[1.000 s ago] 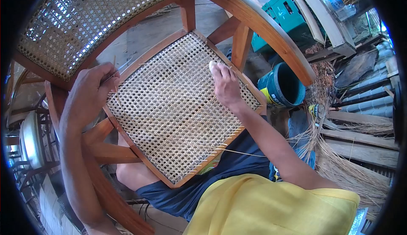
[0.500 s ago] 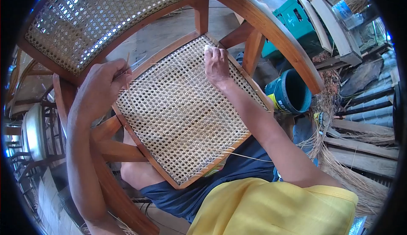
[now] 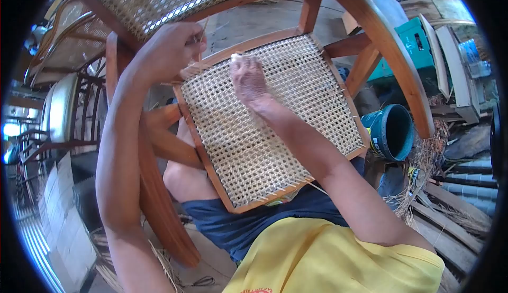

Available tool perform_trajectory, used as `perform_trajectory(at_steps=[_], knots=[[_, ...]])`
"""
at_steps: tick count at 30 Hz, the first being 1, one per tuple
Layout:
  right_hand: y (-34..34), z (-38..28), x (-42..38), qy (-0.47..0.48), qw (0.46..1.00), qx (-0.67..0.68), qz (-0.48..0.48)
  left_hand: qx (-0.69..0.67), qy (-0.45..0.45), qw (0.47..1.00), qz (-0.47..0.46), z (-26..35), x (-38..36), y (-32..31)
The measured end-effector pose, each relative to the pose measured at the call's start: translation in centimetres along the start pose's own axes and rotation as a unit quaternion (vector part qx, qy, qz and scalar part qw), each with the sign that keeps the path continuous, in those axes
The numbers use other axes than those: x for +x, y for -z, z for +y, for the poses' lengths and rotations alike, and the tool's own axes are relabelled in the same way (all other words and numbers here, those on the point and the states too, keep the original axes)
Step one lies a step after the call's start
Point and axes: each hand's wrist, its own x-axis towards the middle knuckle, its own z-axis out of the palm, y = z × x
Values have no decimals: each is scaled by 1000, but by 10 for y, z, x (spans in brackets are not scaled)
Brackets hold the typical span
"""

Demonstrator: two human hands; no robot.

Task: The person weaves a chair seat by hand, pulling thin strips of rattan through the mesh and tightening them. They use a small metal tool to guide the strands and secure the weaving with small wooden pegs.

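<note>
A wooden chair frame holds a woven cane seat (image 3: 254,150) over the lap, with a cane backrest (image 3: 159,2) beyond it. My left hand (image 3: 172,49) is raised at the seat's far left corner, its fingers closed round a thin cane strand (image 3: 200,56). Near the seat's far edge my right hand (image 3: 247,79) rests on the weave with fingers bent together; something small and pale shows at its fingertips, too small to name. A loose strand (image 3: 317,187) sticks out past the seat's near edge, beneath the right forearm.
The chair's curved armrest (image 3: 394,44) arches on the right. Beyond it are a dark teal bucket (image 3: 389,133), a green crate (image 3: 410,49) and wooden boards (image 3: 455,71). Other chairs (image 3: 58,108) stand at the left. Cane strips lie at the lower right.
The view has shifted, so the chair appears further right. My right hand has moved left across the seat, closer to my left hand, which stays raised at the far left corner.
</note>
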Motion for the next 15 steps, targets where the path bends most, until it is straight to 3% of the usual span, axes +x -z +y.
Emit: perform_trajectory(at_steps=[3, 5, 7, 9, 11, 15], knots=[[17, -57, -19, 73, 990, 117, 22, -12, -13, 1000, 3, -15, 1, -1], [38, -84, -46, 111, 980, 159, -33, 23, -51, 998, 11, -19, 0, -2], [56, -90, -81, 118, 972, 192, -60, 15, -47, 999, 3, -26, 5, -4], [68, -68, -120, 180, 941, 287, -13, 3, -44, 999, -3, -26, 3, -8], [82, -32, -149, 145, 959, 241, -43, 58, -9, 998, -20, -7, 3, 2], [132, 52, -191, -29, 986, 150, -62, 7, 14, 999, -47, 2, 0, 3]])
